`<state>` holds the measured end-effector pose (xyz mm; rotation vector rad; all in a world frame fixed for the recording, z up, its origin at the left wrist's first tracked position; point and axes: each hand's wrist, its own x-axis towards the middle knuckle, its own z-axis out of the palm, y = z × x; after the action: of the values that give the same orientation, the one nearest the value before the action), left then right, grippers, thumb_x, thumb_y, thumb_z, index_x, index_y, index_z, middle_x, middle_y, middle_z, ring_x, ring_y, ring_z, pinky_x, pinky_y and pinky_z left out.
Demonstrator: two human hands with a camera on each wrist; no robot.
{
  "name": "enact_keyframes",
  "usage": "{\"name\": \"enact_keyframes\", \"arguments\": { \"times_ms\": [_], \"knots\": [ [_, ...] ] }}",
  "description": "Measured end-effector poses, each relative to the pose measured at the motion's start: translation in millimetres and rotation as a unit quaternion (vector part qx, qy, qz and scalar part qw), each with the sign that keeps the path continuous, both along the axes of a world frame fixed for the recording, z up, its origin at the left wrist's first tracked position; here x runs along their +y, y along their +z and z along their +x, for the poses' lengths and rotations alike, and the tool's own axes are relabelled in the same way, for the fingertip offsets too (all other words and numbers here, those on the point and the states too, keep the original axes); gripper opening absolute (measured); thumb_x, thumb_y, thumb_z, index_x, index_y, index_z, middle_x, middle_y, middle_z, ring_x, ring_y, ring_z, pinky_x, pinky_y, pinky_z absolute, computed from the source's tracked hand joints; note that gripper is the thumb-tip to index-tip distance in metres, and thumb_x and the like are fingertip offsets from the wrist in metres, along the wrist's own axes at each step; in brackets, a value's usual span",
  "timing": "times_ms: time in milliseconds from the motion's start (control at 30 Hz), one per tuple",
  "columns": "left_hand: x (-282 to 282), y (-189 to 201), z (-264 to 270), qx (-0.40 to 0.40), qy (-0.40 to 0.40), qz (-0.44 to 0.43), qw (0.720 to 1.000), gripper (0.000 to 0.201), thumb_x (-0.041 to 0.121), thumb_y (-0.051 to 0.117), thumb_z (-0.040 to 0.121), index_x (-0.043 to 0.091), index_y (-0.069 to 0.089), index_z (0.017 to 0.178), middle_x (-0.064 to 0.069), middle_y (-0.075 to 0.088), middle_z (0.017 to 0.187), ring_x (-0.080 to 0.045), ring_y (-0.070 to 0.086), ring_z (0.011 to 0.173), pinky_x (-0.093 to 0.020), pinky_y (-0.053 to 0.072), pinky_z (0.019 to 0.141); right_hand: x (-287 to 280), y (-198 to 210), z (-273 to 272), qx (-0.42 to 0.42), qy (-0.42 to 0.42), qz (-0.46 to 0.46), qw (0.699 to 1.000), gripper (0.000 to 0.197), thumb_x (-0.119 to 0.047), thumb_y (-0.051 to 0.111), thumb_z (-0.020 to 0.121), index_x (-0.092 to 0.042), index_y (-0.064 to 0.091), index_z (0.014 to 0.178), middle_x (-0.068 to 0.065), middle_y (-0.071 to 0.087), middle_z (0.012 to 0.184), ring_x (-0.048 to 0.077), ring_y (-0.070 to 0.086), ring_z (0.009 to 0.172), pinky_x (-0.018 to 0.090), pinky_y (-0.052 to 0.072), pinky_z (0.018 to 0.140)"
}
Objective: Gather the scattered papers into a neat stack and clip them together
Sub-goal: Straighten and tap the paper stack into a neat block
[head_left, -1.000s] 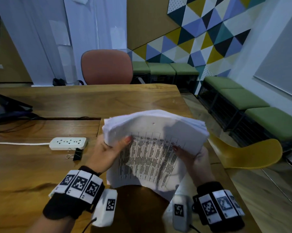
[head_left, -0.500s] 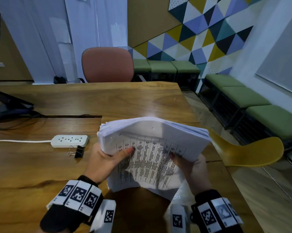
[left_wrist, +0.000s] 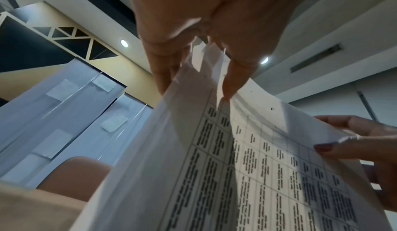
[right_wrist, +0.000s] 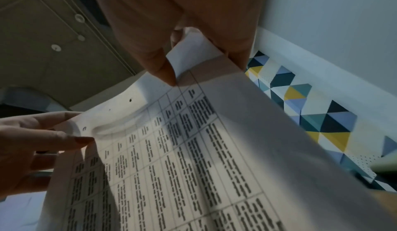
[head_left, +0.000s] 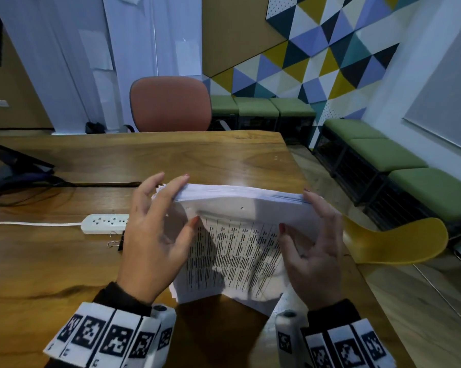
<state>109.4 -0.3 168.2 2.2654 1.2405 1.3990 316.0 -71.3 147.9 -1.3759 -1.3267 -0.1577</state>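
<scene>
A thick stack of white papers (head_left: 237, 248) with a printed table on its front sheet stands on its lower edge on the wooden table (head_left: 51, 261), its sheets roughly level along the top. My left hand (head_left: 189, 200) pinches the upper left corner, thumb on the front sheet and fingers behind. My right hand (head_left: 295, 209) pinches the upper right corner the same way. In the left wrist view, the left hand (left_wrist: 195, 92) straddles the papers (left_wrist: 257, 166). In the right wrist view, the right hand (right_wrist: 205, 73) straddles the papers (right_wrist: 193, 149). A black binder clip (head_left: 116, 244) lies left of the stack, partly behind my left hand.
A white power strip (head_left: 104, 223) with its cable lies left of the clip. A dark monitor stand (head_left: 11, 166) and cables sit at the far left. An orange chair (head_left: 171, 104) stands across the table and a yellow chair (head_left: 396, 243) at its right edge.
The stack has come down from a tilted, fanned hold to standing on its edge. Both hands slid up from its lower sides to the top corners.
</scene>
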Motion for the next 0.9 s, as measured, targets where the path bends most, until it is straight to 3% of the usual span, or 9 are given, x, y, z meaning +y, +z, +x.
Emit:
{"name": "enact_keyframes", "arguments": {
  "times_ms": [133,300,367,467,533,567,633,767,900],
  "knots": [
    [1.4,0.9,0.7,0.033,0.0,-0.004,0.999,0.065,0.014,0.072,0.073,0.023,0.045,0.131,-0.009,0.044,0.135,0.005,0.029,0.114,-0.017,0.033,0.091,0.5,4.2,-2.7,-0.008,-0.011,-0.011,1.0,0.058,-0.02,0.055,0.071,-0.023,0.039,0.128,0.002,0.038,0.12,-0.017,0.032,0.11,-0.004,0.03,0.087],
    [3.2,2.2,-1.1,0.018,-0.026,0.0,1.0,0.069,0.021,0.068,0.077,0.026,0.035,0.138,0.009,0.043,0.127,0.011,0.036,0.11,-0.026,0.041,0.092,0.1,6.0,-2.9,-0.001,-0.013,-0.015,1.0,0.066,-0.015,0.06,0.073,-0.026,0.034,0.132,-0.004,0.037,0.118,-0.019,0.034,0.109,-0.004,0.034,0.084],
    [5.8,-1.0,-1.0,-0.075,-0.065,-0.072,0.992,0.09,0.015,0.074,0.072,0.029,0.02,0.143,0.015,0.048,0.123,0.006,0.049,0.106,-0.022,0.047,0.088,-0.6,2.4,-3.6,0.081,0.028,-0.003,0.996,0.081,-0.002,0.067,0.073,-0.035,0.027,0.135,-0.008,0.04,0.117,-0.018,0.042,0.106,-0.003,0.041,0.077],
    [17.0,-24.3,-6.7,-0.257,-0.16,-0.286,0.909,0.099,0.01,0.079,0.061,0.025,0.025,0.142,0.012,0.061,0.11,-0.001,0.063,0.099,-0.015,0.054,0.074,1.6,-15.1,7.6,0.295,0.108,-0.021,0.949,0.101,0.002,0.074,0.069,-0.046,0.015,0.136,-0.012,0.049,0.116,-0.001,0.06,0.099,0.014,0.053,0.071],
    [19.8,-41.5,-5.4,-0.213,-0.188,-0.388,0.877,0.076,0.034,0.086,0.051,0.017,0.055,0.118,0.003,0.073,0.097,-0.013,0.068,0.096,-0.017,0.055,0.067,7.6,-34.0,17.0,0.355,0.153,-0.104,0.916,0.076,-0.004,0.078,0.066,-0.024,0.041,0.129,-0.003,0.063,0.105,0.01,0.065,0.096,0.02,0.055,0.069],
    [19.0,-48.7,-1.7,-0.195,-0.191,-0.408,0.871,0.055,0.033,0.084,0.056,0.016,0.062,0.103,0.01,0.075,0.089,-0.014,0.069,0.092,-0.014,0.054,0.063,11.3,-41.1,17.6,0.368,0.16,-0.148,0.904,0.052,-0.001,0.075,0.068,-0.012,0.054,0.114,-0.001,0.069,0.094,0.016,0.066,0.092,0.023,0.055,0.069],
    [14.8,-52.6,6.5,-0.185,-0.183,-0.392,0.882,0.015,0.01,0.068,0.078,0.019,0.061,0.086,0.028,0.071,0.072,-0.001,0.069,0.078,-0.006,0.049,0.056,13.8,-50.1,12.6,0.352,0.143,-0.186,0.906,0.024,0.007,0.067,0.074,-0.014,0.064,0.085,0.001,0.071,0.079,0.015,0.066,0.082,0.024,0.055,0.066],
    [15.2,-62.9,9.1,-0.209,-0.165,-0.326,0.907,0.022,0.002,0.059,0.083,0.023,0.061,0.082,0.028,0.07,0.076,0.007,0.066,0.077,-0.008,0.051,0.061,7.8,-53.6,0.5,0.347,0.123,-0.128,0.921,0.026,0.008,0.063,0.078,-0.017,0.063,0.075,-0.004,0.069,0.072,0.003,0.063,0.071,0.019,0.054,0.059],
    [10.2,-77.5,8.7,-0.21,-0.172,-0.362,0.892,0.021,0.005,0.059,0.083,0.024,0.06,0.091,0.029,0.07,0.084,0.009,0.065,0.082,-0.011,0.054,0.065,5.5,-70.4,-4.5,0.399,0.111,-0.149,0.898,0.017,0.008,0.065,0.076,-0.007,0.061,0.083,0.008,0.067,0.081,0.006,0.064,0.072,0.019,0.052,0.061]
  ]
}}
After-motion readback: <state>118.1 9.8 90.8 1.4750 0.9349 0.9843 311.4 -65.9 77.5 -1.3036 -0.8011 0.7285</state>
